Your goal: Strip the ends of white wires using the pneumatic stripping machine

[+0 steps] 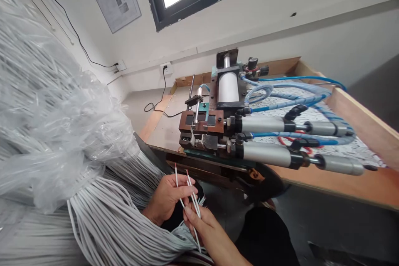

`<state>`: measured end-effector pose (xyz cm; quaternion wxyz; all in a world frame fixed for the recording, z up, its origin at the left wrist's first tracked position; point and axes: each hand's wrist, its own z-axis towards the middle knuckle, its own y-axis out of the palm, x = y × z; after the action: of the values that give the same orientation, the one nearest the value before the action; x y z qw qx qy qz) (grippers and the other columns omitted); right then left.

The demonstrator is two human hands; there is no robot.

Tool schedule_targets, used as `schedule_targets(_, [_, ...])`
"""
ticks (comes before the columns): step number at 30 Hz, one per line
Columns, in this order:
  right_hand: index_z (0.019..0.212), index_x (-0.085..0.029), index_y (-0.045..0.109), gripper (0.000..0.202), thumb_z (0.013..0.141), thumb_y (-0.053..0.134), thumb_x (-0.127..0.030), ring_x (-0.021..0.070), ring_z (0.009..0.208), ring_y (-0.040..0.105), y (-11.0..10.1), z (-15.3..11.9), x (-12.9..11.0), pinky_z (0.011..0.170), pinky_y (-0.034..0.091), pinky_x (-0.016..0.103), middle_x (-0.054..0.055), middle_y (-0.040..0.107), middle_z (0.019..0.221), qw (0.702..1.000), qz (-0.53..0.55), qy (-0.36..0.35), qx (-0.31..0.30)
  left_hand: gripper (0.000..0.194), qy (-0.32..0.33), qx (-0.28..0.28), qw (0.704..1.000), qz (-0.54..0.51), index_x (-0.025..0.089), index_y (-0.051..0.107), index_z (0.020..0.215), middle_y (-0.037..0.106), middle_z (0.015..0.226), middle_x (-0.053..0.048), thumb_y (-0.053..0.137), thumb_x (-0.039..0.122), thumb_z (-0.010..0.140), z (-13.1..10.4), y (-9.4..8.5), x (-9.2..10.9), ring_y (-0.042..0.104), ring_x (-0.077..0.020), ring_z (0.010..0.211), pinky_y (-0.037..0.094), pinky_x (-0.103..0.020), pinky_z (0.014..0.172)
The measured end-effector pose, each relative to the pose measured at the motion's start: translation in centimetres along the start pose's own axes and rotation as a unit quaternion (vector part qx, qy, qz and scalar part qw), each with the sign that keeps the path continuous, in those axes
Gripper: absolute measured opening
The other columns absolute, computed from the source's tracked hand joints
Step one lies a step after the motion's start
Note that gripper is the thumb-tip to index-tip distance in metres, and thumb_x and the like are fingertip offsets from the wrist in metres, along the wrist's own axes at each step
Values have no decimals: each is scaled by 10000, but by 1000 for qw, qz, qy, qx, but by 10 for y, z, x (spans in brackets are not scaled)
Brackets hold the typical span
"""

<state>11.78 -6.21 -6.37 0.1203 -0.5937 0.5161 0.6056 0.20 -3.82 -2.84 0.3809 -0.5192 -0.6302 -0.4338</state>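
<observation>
My left hand (166, 199) pinches thin white cables between thumb and fingers. One white cable (177, 178) stands upright there, its tip showing a small reddish end. Beside it, more white cable ends (192, 193) lean together, also reddish at the tips. My right hand (204, 226) is closed round the same cables lower down, thumb on top. Just to the left lies a thick bundle of grey-white cables (109, 220), running under my wrists. Above my hands, on the bench, sits a pneumatic machine (201, 126) with a brown clamp block and silver cylinders; neither hand touches it.
Plastic wrap (81, 133) covers the large cable bundle along the left. Blue air hoses (289, 91) loop over the machine's right side. A wooden-edged bench (361, 120) holds scattered white scraps. A black power cord (163, 87) runs from a wall socket to the bench.
</observation>
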Motion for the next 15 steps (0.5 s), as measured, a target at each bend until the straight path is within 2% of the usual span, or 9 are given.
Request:
schedule_targets(3, [640,-162,547,317,690,532,-475,95,486,316,-4,4,-2,462,255,218,-37,407,538,998,-30,-42,25,172,8,23,1000,7,90,647,701,623,533,-37,672,187,561,5,-3,-4,470,-75,362,330,-203,375])
schedule_targets(6, [761,-177,608,280,711,525,-440,130,555,402,-13,9,-2,521,317,232,-11,488,609,989,-79,-86,88,163,26,54,998,3,96,651,713,602,498,-14,663,182,574,10,-8,-5,458,-70,375,310,-194,378])
schedule_targets(9, [750,-194,651,220,712,548,-386,175,644,481,-22,13,0,598,364,254,26,552,671,972,-139,-128,141,149,32,76,997,-4,99,655,693,592,478,-10,668,182,570,14,-11,-3,441,-65,370,290,-192,372])
schedule_targets(15, [725,-219,699,144,657,627,-323,211,673,534,-33,23,-2,627,402,279,57,612,690,962,-174,-147,153,165,39,116,992,-32,103,661,685,577,467,0,689,179,542,20,-15,2,448,-72,377,288,-194,368])
